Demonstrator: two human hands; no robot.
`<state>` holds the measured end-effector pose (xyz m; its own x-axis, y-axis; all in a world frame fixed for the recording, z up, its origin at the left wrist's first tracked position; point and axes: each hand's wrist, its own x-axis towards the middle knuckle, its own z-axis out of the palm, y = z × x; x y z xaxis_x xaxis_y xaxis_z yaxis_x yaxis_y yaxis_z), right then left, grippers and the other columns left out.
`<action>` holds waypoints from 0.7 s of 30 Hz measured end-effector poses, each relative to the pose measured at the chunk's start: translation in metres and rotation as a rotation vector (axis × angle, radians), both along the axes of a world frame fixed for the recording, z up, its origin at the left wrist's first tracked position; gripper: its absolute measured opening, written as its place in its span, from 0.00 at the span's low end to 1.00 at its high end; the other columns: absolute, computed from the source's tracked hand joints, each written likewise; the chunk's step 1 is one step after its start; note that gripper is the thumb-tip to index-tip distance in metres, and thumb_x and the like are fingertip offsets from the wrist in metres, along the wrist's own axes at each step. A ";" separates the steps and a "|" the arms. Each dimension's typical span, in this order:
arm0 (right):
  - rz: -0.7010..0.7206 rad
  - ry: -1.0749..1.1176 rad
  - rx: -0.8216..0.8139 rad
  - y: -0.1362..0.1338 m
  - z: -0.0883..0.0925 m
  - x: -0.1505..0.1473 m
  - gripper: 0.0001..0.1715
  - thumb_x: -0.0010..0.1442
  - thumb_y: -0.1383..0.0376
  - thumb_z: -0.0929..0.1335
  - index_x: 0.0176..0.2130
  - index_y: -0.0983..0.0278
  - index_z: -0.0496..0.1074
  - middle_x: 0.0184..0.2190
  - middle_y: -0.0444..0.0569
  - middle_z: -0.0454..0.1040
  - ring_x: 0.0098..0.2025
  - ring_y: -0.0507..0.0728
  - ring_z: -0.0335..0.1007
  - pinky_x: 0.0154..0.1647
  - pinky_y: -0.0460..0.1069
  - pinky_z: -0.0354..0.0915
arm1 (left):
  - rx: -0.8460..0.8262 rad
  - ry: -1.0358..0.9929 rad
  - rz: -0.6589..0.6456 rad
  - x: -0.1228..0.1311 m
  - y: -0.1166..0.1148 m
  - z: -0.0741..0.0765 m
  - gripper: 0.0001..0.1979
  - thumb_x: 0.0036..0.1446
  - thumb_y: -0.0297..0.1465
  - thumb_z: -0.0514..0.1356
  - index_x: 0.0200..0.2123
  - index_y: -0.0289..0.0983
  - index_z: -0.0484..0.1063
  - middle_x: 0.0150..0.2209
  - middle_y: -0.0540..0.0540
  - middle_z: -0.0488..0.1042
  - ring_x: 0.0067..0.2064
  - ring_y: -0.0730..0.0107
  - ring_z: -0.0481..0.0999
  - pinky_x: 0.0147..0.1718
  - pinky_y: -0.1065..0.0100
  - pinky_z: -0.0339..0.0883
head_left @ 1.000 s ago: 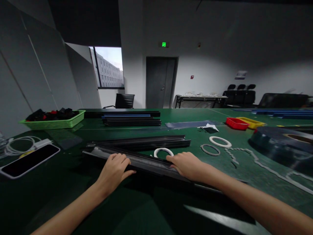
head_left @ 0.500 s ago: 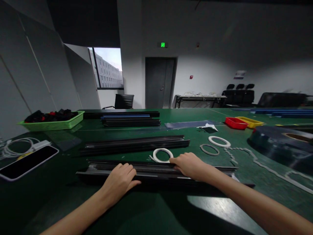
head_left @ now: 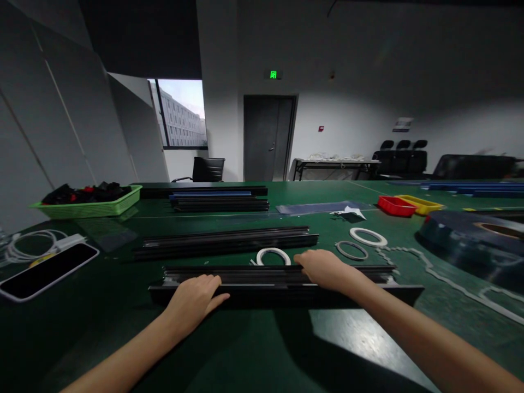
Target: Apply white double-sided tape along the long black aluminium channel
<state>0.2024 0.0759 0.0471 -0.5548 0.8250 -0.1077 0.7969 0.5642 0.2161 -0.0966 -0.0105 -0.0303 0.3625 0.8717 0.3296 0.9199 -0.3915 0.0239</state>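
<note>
"Location of the long, black, channel-shaped profile (head_left: 282, 297)?"

"Crosswise on the glossy green tabletop (head_left: 229, 349), directly before the person, both hands on it."

"How does the left hand (head_left: 194, 297) stand?"

"Nearly closed, toward the profile's left end: fingers bent over the near wall, thumb apart from them against the outer face, so it has hold of the piece."

"And the right hand (head_left: 323, 267)?"

"Curled over the far rail, right of the middle. It seems to grip the same profile, though its fingertips are largely hidden."

"What lies close by?"

"Just beyond the far rail, left of the right hand, a flat white ring-shaped roll (head_left: 273, 251). Behind that, a second long black profile (head_left: 229, 243), lying roughly parallel."

"And off to the left?"

"A dark-screened phone with a pale edge (head_left: 49, 271), well apart from the left hand; behind it, a light green plastic basket (head_left: 102, 209) holding black and red pieces."
</note>
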 end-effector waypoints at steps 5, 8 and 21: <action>0.295 0.288 0.056 -0.029 -0.004 -0.029 0.16 0.63 0.59 0.58 0.41 0.65 0.69 0.41 0.54 0.70 0.41 0.57 0.67 0.41 0.51 0.61 | 0.008 0.036 0.001 0.003 0.000 -0.002 0.15 0.62 0.39 0.48 0.36 0.37 0.68 0.32 0.46 0.73 0.34 0.65 0.73 0.33 0.65 0.65; 0.415 0.302 0.075 -0.046 -0.018 -0.047 0.17 0.59 0.55 0.62 0.40 0.65 0.68 0.39 0.52 0.70 0.41 0.57 0.65 0.40 0.51 0.61 | 0.019 0.050 0.001 0.006 -0.001 -0.002 0.15 0.62 0.39 0.48 0.35 0.37 0.68 0.32 0.46 0.74 0.34 0.65 0.73 0.33 0.65 0.66; 0.385 0.156 0.107 -0.041 -0.029 -0.040 0.06 0.57 0.66 0.64 0.38 0.65 0.67 0.33 0.51 0.74 0.36 0.58 0.71 0.35 0.49 0.61 | -0.049 0.062 0.021 0.008 -0.006 0.008 0.19 0.61 0.43 0.47 0.35 0.36 0.69 0.33 0.44 0.76 0.35 0.64 0.74 0.33 0.65 0.67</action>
<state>0.1621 0.0353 0.0184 -0.8272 0.5566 0.0773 0.5606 0.8076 0.1832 -0.0883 -0.0160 -0.0225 0.3624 0.8938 0.2642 0.9281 -0.3720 -0.0143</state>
